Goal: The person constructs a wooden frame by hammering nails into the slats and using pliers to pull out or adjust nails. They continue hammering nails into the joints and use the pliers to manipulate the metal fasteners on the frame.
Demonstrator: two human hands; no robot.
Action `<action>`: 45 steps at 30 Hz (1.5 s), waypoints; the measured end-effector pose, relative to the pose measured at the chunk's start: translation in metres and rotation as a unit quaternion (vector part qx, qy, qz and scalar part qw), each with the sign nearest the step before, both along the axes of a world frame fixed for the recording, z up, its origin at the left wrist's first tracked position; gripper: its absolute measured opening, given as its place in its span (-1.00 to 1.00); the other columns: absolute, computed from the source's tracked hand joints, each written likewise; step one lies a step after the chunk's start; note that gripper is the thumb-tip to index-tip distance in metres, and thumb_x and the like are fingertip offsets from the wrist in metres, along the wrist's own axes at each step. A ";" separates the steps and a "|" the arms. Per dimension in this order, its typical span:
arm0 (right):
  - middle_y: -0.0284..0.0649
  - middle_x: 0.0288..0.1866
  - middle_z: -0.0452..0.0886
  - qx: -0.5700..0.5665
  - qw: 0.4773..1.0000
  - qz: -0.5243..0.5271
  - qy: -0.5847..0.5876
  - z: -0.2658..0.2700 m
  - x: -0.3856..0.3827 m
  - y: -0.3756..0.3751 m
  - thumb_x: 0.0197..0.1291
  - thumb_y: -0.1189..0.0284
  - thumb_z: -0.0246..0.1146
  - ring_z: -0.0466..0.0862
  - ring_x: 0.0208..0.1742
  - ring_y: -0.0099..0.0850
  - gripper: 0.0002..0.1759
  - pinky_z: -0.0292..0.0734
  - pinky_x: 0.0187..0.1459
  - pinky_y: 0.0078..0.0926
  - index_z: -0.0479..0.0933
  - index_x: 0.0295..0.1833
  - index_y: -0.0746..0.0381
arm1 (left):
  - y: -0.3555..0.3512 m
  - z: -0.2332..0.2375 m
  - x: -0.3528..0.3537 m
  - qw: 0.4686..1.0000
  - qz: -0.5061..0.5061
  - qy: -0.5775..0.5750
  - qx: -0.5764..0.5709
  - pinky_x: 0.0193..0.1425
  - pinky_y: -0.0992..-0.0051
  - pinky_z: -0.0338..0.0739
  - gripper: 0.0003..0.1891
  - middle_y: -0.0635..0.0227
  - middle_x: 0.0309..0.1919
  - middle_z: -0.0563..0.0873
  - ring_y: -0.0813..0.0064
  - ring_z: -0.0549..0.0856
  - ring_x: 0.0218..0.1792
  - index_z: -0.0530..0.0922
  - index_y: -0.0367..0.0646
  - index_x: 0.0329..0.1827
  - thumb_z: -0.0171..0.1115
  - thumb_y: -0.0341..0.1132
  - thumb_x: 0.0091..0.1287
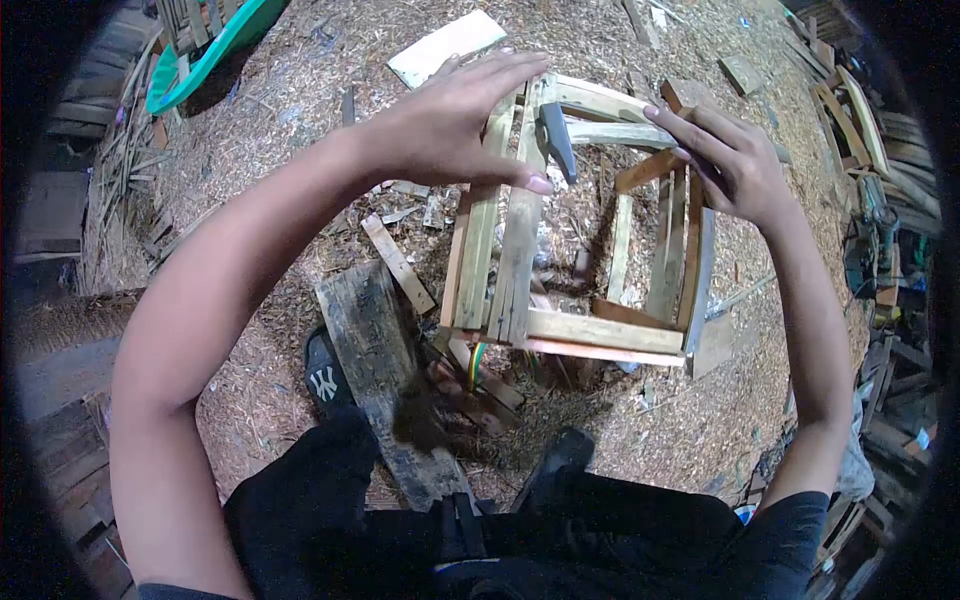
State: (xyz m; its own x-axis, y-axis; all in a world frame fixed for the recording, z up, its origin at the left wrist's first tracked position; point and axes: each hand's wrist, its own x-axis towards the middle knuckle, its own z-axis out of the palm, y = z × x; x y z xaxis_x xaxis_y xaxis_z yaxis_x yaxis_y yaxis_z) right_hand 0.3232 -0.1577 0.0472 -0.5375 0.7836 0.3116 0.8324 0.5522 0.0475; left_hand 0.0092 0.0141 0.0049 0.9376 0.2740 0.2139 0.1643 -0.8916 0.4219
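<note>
A small slatted wooden frame (517, 250) stands tilted in front of me, over a floor strewn with wood chips. My left hand (450, 120) grips its upper left corner, with the thumb on the near slat and the fingers over the top. A hammer (610, 133) with a pale wooden handle and dark metal head lies across the top of the frame. My right hand (735, 170) is closed round the handle, close to the frame's upper right corner. The hammer's head is beside the left upright, just above my left thumb.
A worn plank (365, 340) runs between my legs, next to a dark sandal (322, 370) with a white logo. A pale board (448, 48) and a short wood strip (398, 262) lie on the floor. A green curved object (215, 60) is at upper left; stacked scrap wood lines both sides.
</note>
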 end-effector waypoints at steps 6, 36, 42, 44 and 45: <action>-0.15 -0.34 0.54 0.012 0.999 0.041 0.002 -0.007 0.016 0.022 0.21 0.51 0.38 0.56 -0.40 -0.26 -0.40 0.48 -0.40 -0.26 0.63 0.42 0.22 | -0.004 0.005 0.001 1.000 0.000 0.020 -0.014 0.77 0.08 0.11 0.19 -0.01 0.66 0.27 0.02 0.22 0.68 0.18 -0.17 0.71 0.67 0.12 0.10; -0.32 -0.35 0.53 0.090 0.993 0.053 -0.046 -0.005 0.018 0.030 0.33 0.27 0.31 0.60 -0.39 -0.38 -0.45 0.54 -0.43 -0.31 0.63 0.43 0.12 | 0.000 0.001 0.000 0.997 -0.014 -0.001 -0.081 0.78 0.08 0.13 0.16 0.07 0.66 0.29 0.02 0.23 0.69 0.15 -0.05 0.73 0.69 -0.08 0.07; -0.28 -0.37 0.47 0.107 0.992 0.060 -0.039 -0.005 0.017 0.030 0.16 0.30 0.32 0.58 -0.38 -0.33 -0.36 0.55 -0.42 -0.29 0.64 0.41 0.13 | -0.002 0.001 0.000 0.997 -0.002 0.008 -0.073 0.76 0.09 0.19 0.19 0.11 0.63 0.34 0.04 0.29 0.66 0.18 -0.04 0.71 0.75 -0.05 0.02; -0.28 -0.38 0.45 0.096 0.993 0.058 -0.032 -0.004 0.014 0.029 0.12 0.33 0.32 0.56 -0.39 -0.32 -0.35 0.53 -0.42 -0.28 0.65 0.40 0.14 | -0.002 0.005 0.001 0.996 0.009 0.010 -0.093 0.75 0.09 0.20 0.20 0.12 0.62 0.34 0.05 0.31 0.64 0.19 -0.05 0.70 0.77 -0.04 -0.01; -0.28 -0.39 0.43 0.084 0.995 0.056 -0.025 -0.004 0.013 0.028 0.09 0.35 0.33 0.55 -0.39 -0.32 -0.34 0.52 -0.42 -0.26 0.65 0.39 0.15 | -0.002 0.007 0.002 0.993 0.015 0.000 -0.117 0.74 0.10 0.21 0.22 0.11 0.62 0.33 0.04 0.33 0.63 0.18 -0.05 0.69 0.78 -0.04 -0.03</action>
